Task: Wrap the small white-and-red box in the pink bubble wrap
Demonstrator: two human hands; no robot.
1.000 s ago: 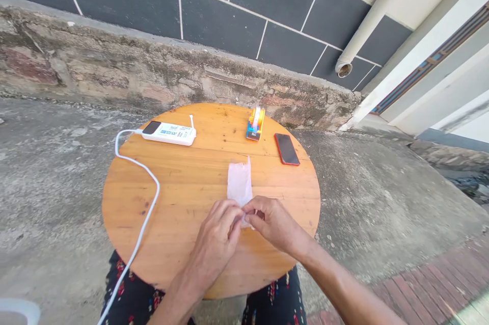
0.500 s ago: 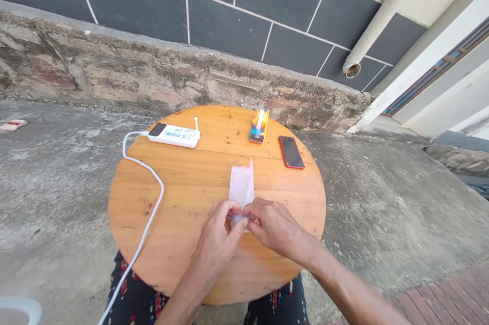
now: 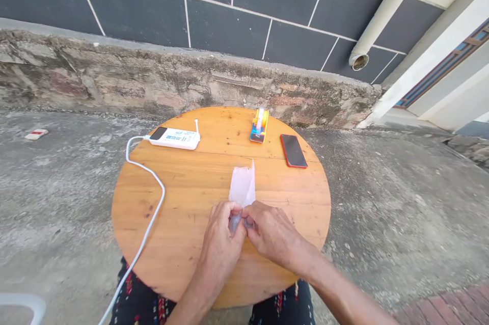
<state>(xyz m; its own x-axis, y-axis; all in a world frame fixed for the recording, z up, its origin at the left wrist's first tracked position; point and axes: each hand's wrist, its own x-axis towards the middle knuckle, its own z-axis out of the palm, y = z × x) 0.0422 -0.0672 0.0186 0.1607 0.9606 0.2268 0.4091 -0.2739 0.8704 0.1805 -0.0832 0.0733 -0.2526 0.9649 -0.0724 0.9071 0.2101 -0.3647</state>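
A thin, pale pink plastic bag [image 3: 242,187] lies on the round wooden table [image 3: 183,213], its far end pointing away from me. My left hand [image 3: 222,243] and my right hand [image 3: 270,233] meet at its near end, both closed in a pinch on the bag's edge. The fingertips press together over the bunched near end, which they partly hide.
At the table's far side lie a white power strip [image 3: 174,137] with a white cable [image 3: 147,223] trailing off the left edge, a yellow-and-blue tape dispenser [image 3: 259,125] and a red phone [image 3: 293,150]. Concrete ground surrounds the table; a stone ledge and dark tiled wall stand behind.
My hands have drawn the bag's near end closer together and bunched it between the fingers. The view has shifted slightly; the other objects on the table have not moved.
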